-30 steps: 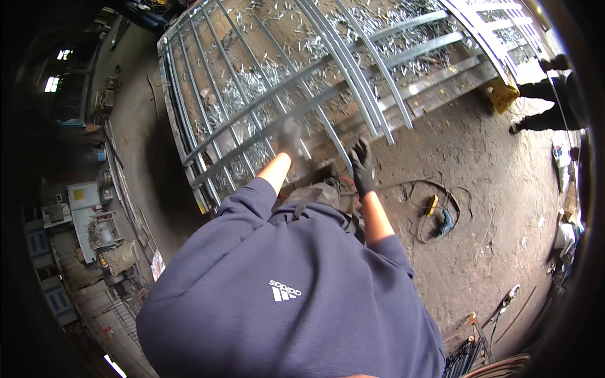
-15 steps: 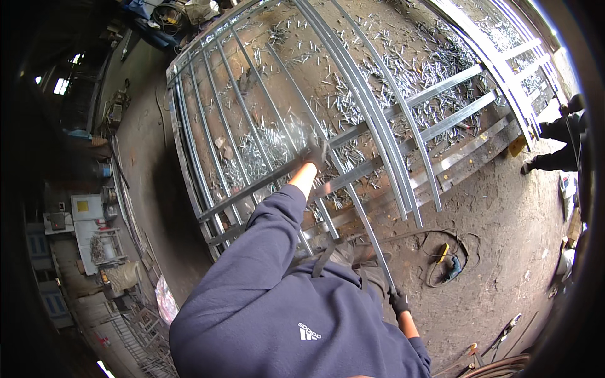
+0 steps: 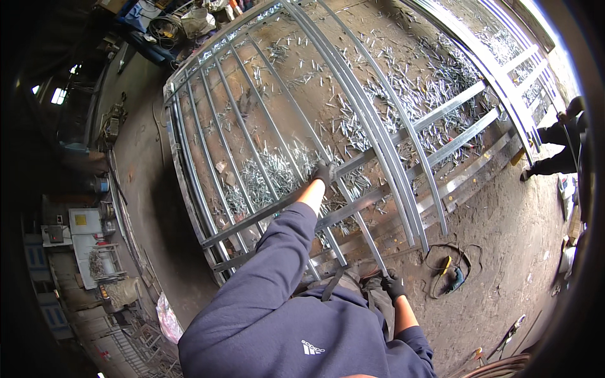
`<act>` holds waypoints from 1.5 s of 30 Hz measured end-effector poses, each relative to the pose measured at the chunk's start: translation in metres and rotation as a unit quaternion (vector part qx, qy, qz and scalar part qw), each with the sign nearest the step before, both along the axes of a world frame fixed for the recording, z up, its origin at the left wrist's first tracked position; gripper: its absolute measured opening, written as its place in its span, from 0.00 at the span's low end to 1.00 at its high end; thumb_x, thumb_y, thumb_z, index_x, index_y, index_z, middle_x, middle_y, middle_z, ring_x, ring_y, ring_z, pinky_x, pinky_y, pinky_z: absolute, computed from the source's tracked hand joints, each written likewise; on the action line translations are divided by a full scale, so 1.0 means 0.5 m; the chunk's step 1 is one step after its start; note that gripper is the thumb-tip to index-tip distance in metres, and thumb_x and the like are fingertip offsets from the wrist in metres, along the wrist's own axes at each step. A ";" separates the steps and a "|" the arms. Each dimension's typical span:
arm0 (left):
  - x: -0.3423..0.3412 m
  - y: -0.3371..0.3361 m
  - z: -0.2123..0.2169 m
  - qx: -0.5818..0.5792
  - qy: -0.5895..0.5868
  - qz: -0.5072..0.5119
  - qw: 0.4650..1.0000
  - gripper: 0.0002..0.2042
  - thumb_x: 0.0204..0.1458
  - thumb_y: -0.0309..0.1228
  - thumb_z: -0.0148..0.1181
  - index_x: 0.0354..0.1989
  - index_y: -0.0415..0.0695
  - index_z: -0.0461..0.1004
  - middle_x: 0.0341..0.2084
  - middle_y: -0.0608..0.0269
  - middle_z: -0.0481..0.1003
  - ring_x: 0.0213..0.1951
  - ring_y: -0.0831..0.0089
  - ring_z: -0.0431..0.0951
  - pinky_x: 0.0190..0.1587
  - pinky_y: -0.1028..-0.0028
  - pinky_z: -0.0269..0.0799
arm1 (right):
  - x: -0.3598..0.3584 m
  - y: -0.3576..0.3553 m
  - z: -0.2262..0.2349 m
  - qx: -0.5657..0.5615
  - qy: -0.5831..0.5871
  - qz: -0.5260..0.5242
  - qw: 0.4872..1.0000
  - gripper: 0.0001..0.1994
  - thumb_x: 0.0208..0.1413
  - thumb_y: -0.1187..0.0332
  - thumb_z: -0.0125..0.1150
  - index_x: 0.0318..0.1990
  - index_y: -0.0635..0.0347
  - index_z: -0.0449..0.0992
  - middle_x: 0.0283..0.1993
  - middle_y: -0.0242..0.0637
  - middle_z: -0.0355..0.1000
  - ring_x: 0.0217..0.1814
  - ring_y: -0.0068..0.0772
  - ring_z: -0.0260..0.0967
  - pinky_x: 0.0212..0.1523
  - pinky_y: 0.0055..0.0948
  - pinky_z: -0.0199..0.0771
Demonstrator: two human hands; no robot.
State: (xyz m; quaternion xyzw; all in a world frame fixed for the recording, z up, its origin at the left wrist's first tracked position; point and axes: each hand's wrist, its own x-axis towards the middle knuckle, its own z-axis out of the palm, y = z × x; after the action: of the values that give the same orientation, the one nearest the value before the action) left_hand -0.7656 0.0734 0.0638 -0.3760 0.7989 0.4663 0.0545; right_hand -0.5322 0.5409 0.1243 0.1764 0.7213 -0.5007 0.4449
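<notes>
A long, thin silver metal bar (image 3: 365,236) slants across the frame. My right hand (image 3: 394,287), in a dark glove, is closed round its near end by my thigh. Farther up the same bar, my gloved left hand (image 3: 323,172) has its fingers wrapped round it, just above a crosswise rail (image 3: 268,212). Several similar bars (image 3: 255,142) lie side by side to the left, over the two crosswise rails. A bundle of wider bars (image 3: 372,116) lies to the right. The left fingertips are partly hidden.
Cut metal pieces (image 3: 258,176) litter the floor beneath the frame. A blue and yellow power tool (image 3: 456,280) with a looped cord lies on the right. Another person's legs (image 3: 554,151) show at the far right. Coiled hose (image 3: 504,366) sits at the lower right.
The held bar has slid away from me and slightly left. My right hand moved forward with its end; my left hand shifted slightly right and nearer, and is no longer blurred.
</notes>
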 end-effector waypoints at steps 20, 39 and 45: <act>-0.001 0.012 -0.043 0.189 0.058 0.118 0.973 0.13 0.65 0.41 0.54 0.32 0.47 0.64 0.15 0.68 0.66 0.17 0.72 0.67 0.22 0.68 0.64 | 0.041 -0.007 -0.084 -0.038 0.017 -0.112 0.993 0.15 0.64 0.51 0.63 0.35 0.51 0.81 0.19 0.18 0.63 0.17 0.13 0.51 0.17 0.24 0.45; 0.155 0.044 0.124 -0.335 0.103 -0.227 0.909 0.28 0.62 0.50 0.52 0.65 0.46 0.64 0.57 0.45 0.70 0.58 0.47 0.69 0.60 0.52 0.65 | -0.100 -0.125 -0.121 0.049 -0.010 0.130 0.990 0.16 0.61 0.57 0.61 0.45 0.62 0.80 0.24 0.43 0.76 0.19 0.42 0.75 0.19 0.43 0.76; 0.416 0.111 0.201 -0.099 0.122 -0.139 0.978 0.26 0.66 0.43 0.52 0.69 0.45 0.64 0.64 0.47 0.69 0.65 0.52 0.69 0.67 0.60 0.65 | -0.208 -0.233 -0.068 0.104 -0.022 0.218 0.970 0.21 0.60 0.49 0.62 0.42 0.61 0.82 0.26 0.48 0.77 0.25 0.49 0.77 0.30 0.50 0.77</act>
State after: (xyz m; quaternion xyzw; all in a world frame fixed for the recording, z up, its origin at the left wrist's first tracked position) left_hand -0.5577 0.1287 0.1643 -0.2053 0.8861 0.4152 -0.0166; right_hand -0.6363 0.4247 0.0903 0.0714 0.7802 -0.3103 0.5384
